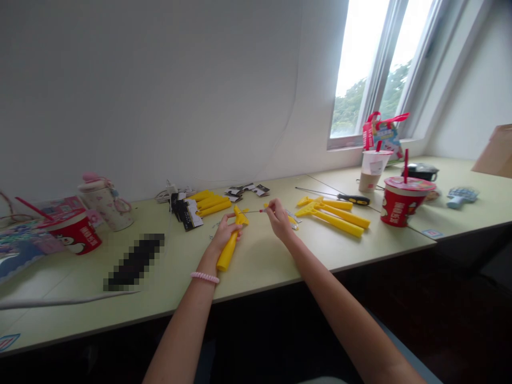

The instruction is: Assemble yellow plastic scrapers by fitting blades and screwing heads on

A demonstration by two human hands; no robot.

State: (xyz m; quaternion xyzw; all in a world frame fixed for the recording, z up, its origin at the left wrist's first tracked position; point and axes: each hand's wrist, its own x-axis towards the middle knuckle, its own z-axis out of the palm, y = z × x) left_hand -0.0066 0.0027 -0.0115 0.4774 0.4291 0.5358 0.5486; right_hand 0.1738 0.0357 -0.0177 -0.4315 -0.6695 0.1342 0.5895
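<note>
My left hand (227, 234) is closed around a yellow plastic scraper handle (228, 253), its wide head tilted up and away from me. My right hand (279, 220) pinches a small screwdriver (256, 211) with a thin metal shaft and a red collar. The shaft points left, with its tip at or close to the scraper's head; contact is too small to make out. Small metal pieces (214, 234) lie beside my left hand. Close to my right hand are small yellow and shiny parts (295, 221), partly hidden by it.
Several yellow scraper handles (340, 216) lie at right, and more (214, 205) at back left by black cards (190, 213). A long screwdriver (352, 199) lies behind. Drink cups (404, 205) (80, 234) stand on both sides, a bottle (106, 202) at left. The table edge (260, 288) is near me.
</note>
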